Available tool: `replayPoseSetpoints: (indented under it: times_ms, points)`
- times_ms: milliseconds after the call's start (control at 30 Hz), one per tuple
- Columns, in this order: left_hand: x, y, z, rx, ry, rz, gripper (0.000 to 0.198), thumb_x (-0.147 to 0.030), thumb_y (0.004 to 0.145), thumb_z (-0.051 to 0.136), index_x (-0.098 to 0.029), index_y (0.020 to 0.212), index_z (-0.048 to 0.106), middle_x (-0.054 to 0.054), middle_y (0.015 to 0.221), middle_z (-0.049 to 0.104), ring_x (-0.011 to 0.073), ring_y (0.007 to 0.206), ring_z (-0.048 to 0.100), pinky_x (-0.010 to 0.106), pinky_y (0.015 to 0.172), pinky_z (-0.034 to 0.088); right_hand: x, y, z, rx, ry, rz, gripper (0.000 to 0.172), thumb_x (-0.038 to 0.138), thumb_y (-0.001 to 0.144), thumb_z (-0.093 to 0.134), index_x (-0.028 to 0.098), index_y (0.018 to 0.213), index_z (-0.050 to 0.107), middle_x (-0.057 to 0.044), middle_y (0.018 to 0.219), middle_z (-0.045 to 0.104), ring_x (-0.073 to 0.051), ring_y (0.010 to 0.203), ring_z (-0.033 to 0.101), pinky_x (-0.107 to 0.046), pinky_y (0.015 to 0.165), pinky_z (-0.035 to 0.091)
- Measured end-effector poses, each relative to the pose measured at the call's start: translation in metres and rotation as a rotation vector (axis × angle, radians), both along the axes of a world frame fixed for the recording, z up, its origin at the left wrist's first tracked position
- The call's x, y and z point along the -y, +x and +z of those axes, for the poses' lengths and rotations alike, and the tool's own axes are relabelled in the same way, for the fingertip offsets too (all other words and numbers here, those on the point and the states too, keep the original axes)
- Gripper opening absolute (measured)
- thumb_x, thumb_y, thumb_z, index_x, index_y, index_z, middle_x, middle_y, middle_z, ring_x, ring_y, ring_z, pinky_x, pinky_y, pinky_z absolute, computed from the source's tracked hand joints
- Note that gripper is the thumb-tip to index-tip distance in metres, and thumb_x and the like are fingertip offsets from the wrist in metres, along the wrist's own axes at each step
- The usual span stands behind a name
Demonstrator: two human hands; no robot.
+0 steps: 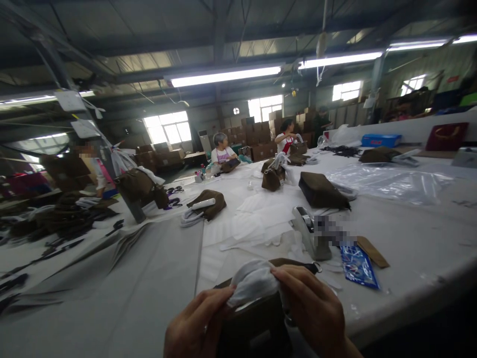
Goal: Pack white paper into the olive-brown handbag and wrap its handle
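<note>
A dark olive-brown handbag (257, 325) with a metal zip stands upright at the table's near edge. Soft white wrapping (253, 284), arched like a covered handle, rises over its top. My left hand (201, 320) pinches the wrapping's left end between thumb and fingers. On the other side, my right hand (313, 303) is closed on its right end, fingers bent over the bag's top edge. Behind the right hand lies a dark strap (298, 264) with a metal ring. My hands and the frame edge hide the bag's lower part.
A tape dispenser (312, 236), a blue printed packet (359, 266) and a brown strip (372, 252) lie ahead right. More brown bags (322, 191) and clear plastic sheeting (391, 181) are spread over the white table (156, 273). A post (132, 206) stands left; people sit beyond.
</note>
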State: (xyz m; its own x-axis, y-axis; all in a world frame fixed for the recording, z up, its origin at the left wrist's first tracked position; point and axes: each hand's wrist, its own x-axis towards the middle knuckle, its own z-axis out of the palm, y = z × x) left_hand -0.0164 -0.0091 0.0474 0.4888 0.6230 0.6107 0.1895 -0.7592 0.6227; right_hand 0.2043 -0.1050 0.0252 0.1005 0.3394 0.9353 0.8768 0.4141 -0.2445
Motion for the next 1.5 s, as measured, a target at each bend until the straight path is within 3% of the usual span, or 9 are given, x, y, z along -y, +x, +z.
replayPoseSetpoints:
  times_ms: [133, 267, 567, 767, 900, 1100, 1200, 1300, 1500]
  points:
    - [-0.017, -0.003, 0.018, -0.062, -0.645, -0.214, 0.039, -0.058, 0.088, 0.067, -0.021, 0.098, 0.072, 0.002, 0.076, 0.071, 0.014, 0.068, 0.063, 0.019, 0.063, 0.049, -0.01, 0.0, 0.003, -0.214, -0.199, -0.011, 0.023, 0.013, 0.096, 0.062, 0.027, 0.113, 0.068, 0.002, 0.098, 0.074, -0.012, 0.087, 0.071, -0.018, 0.077, 0.056]
    - [-0.032, -0.004, 0.027, -0.161, -0.881, -0.475, 0.049, -0.062, 0.087, 0.067, -0.013, 0.089, 0.068, 0.002, 0.066, 0.062, 0.0097, 0.059, 0.052, 0.019, 0.058, 0.039, -0.014, 0.002, 0.015, -0.445, -0.47, 0.08, 0.013, 0.028, 0.097, 0.061, 0.029, 0.099, 0.073, 0.004, 0.092, 0.074, -0.014, 0.085, 0.07, -0.021, 0.079, 0.053]
    - [-0.047, 0.004, 0.024, -0.072, -0.728, -0.222, 0.052, -0.067, 0.088, 0.061, -0.016, 0.099, 0.067, -0.004, 0.063, 0.051, 0.0108, 0.061, 0.047, 0.019, 0.058, 0.038, 0.006, 0.025, 0.04, -0.858, -0.92, 0.67, 0.04, 0.057, 0.089, 0.067, 0.017, 0.087, 0.074, -0.002, 0.072, 0.068, -0.011, 0.061, 0.056, -0.019, 0.056, 0.042]
    - [-0.035, 0.008, 0.025, 0.037, -0.252, 0.016, 0.052, -0.065, 0.095, 0.05, -0.025, 0.124, 0.064, 0.007, 0.122, 0.065, 0.0208, 0.102, 0.065, 0.026, 0.082, 0.054, 0.003, 0.016, 0.023, -0.73, -0.603, 0.443, 0.035, 0.05, 0.089, 0.07, 0.023, 0.111, 0.073, -0.006, 0.103, 0.074, -0.02, 0.096, 0.07, -0.023, 0.083, 0.056]
    - [-0.027, 0.021, 0.041, -0.138, 0.295, -0.14, 0.061, -0.061, 0.093, 0.058, -0.038, 0.148, 0.043, 0.002, 0.155, 0.045, 0.0229, 0.138, 0.048, 0.028, 0.111, 0.046, 0.001, 0.007, 0.024, -0.393, -0.389, 0.308, 0.031, 0.023, 0.086, 0.076, 0.032, 0.115, 0.071, 0.002, 0.107, 0.073, -0.014, 0.1, 0.069, -0.017, 0.087, 0.055]
    - [-0.032, 0.031, 0.046, -0.356, -0.154, -0.302, 0.055, -0.053, 0.098, 0.053, -0.033, 0.148, 0.045, 0.002, 0.144, 0.058, 0.0236, 0.13, 0.056, 0.031, 0.111, 0.045, -0.009, 0.008, 0.017, -0.12, -0.114, 0.051, 0.041, 0.02, 0.094, 0.066, 0.029, 0.134, 0.062, -0.005, 0.133, 0.062, -0.017, 0.123, 0.059, -0.024, 0.107, 0.047]
    - [-0.04, 0.027, 0.042, -0.254, -0.486, -0.296, 0.059, -0.06, 0.089, 0.064, -0.028, 0.138, 0.057, 0.006, 0.13, 0.065, 0.0256, 0.114, 0.063, 0.03, 0.097, 0.052, -0.014, 0.011, 0.009, -0.269, -0.409, 0.103, 0.066, 0.028, 0.086, 0.076, 0.027, 0.146, 0.051, -0.007, 0.139, 0.061, -0.024, 0.126, 0.058, -0.033, 0.108, 0.047]
    - [-0.045, 0.026, 0.043, -0.089, -0.751, -0.354, 0.07, -0.061, 0.083, 0.071, -0.023, 0.139, 0.055, 0.006, 0.107, 0.067, 0.0101, 0.066, 0.059, 0.018, 0.057, 0.046, -0.022, 0.014, 0.007, -0.452, -0.668, 0.254, 0.05, 0.034, 0.085, 0.076, 0.029, 0.133, 0.064, -0.001, 0.115, 0.073, -0.022, 0.106, 0.068, -0.029, 0.096, 0.052]
    - [-0.042, 0.033, 0.028, -0.135, -0.526, -0.235, 0.079, -0.047, 0.089, 0.069, -0.028, 0.155, 0.031, 0.001, 0.104, 0.069, 0.0132, 0.079, 0.062, 0.025, 0.078, 0.051, -0.041, 0.02, 0.005, -0.659, -0.536, 0.088, 0.035, 0.052, 0.087, 0.065, 0.02, 0.096, 0.074, 0.001, 0.076, 0.07, -0.019, 0.071, 0.062, -0.027, 0.07, 0.046]
